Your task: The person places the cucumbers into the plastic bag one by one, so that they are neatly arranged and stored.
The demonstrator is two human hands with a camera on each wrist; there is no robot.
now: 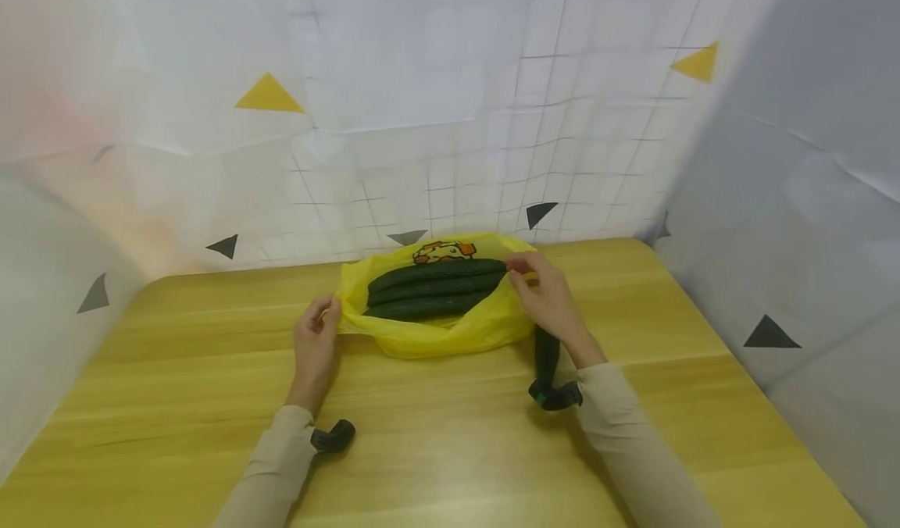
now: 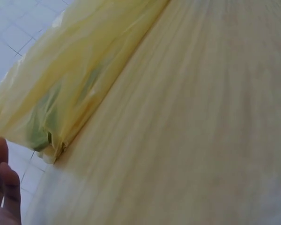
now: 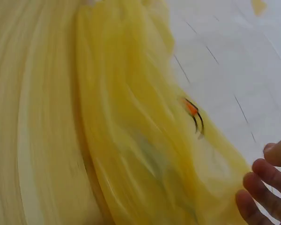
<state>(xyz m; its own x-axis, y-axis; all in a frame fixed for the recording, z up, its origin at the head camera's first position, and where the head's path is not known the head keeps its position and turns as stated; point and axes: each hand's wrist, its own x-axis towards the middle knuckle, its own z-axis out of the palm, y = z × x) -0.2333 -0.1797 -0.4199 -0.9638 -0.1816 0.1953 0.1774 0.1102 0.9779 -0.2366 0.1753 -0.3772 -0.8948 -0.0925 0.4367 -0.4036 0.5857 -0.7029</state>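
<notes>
A yellow plastic bag (image 1: 450,340) lies on its side on the wooden table, its mouth spread toward me. Several dark green cucumbers (image 1: 436,287) lie side by side within it. At the bag's left end, my left hand (image 1: 316,337) pinches the rim between thumb and fingers. My right hand (image 1: 544,294) holds the rim at the right end, close to the cucumber tips, with curled fingers. In the right wrist view, the fingers (image 3: 260,187) meet the yellow bag (image 3: 131,117). Through the film in the left wrist view, green shapes show faintly.
Below my right wrist lies a dark, long object (image 1: 546,352), apparently another cucumber, partly hidden. The wooden table (image 1: 436,442) extends around the bag. A white sheet wall (image 1: 422,161) with grid lines and triangles rises behind the table's far edge.
</notes>
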